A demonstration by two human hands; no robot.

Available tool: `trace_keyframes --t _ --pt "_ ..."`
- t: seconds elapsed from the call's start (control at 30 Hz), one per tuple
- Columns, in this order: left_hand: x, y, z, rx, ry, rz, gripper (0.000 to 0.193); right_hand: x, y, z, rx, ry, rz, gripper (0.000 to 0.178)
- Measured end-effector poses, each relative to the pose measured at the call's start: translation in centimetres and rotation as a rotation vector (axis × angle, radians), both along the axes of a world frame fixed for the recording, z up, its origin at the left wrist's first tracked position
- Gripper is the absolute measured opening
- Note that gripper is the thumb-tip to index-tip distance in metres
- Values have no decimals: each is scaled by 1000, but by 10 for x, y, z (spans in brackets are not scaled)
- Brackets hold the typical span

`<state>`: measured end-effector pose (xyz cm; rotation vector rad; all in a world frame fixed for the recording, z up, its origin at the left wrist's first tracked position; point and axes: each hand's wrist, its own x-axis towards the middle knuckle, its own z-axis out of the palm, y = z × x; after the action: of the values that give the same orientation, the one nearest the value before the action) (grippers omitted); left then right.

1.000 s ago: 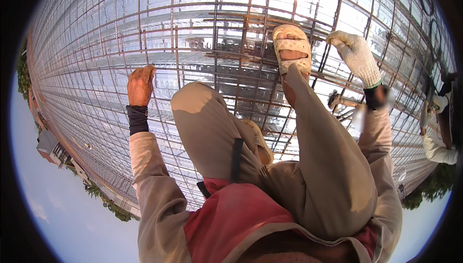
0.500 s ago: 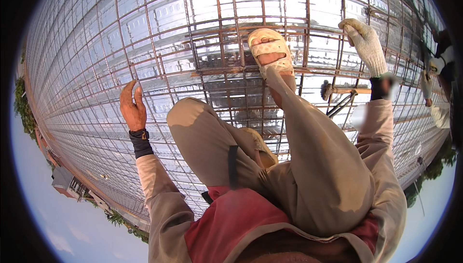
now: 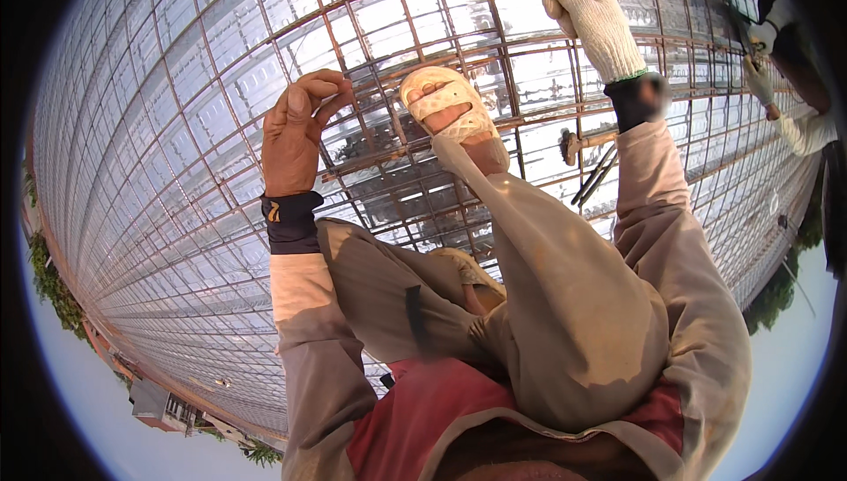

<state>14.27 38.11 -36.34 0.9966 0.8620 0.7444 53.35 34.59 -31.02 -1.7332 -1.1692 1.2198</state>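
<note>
My bare left hand [image 3: 296, 141] hovers over a grid of rusty reinforcing bars [image 3: 415, 26], left of my sandalled foot [image 3: 448, 110]. Its thumb and fingertips come together; anything between them is too small to make out. My right hand [image 3: 589, 18], in a pale knitted glove, is above the bars at the upper right. Its fingers are curled, and what they may hold is hidden. Below the gloved hand, a short brown rod with a knobby end [image 3: 569, 146] lies by two dark bars. Shiny corrugated metal sheets [image 3: 234, 31] show under the grid.
My feet rest on the bar grid, knees bent. At the far right another person's gloved hand [image 3: 759, 79] and pale sleeve [image 3: 807, 131] are near the bars. Trees [image 3: 55, 287] and a small grey building [image 3: 152, 402] stand beyond the deck's left edge.
My left hand has moved right and forward, and its spread thumb and fingers have come together. My gloved right hand has shifted left and forward, still curled. The view has turned slightly.
</note>
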Motion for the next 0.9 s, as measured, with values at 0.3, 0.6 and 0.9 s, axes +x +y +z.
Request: trace_keyframes --t 0.3,0.6,0.9 --pt "98 83 47 -79 -750 490 38 -106 -20 -56 -173 772 27 34" --pt "0 57 -5 -253 -545 877 35 -84 -40 -50 -115 442 273 35" --pt "-34 9 1 -260 131 392 84 -41 -18 -54 -187 25 333 34"
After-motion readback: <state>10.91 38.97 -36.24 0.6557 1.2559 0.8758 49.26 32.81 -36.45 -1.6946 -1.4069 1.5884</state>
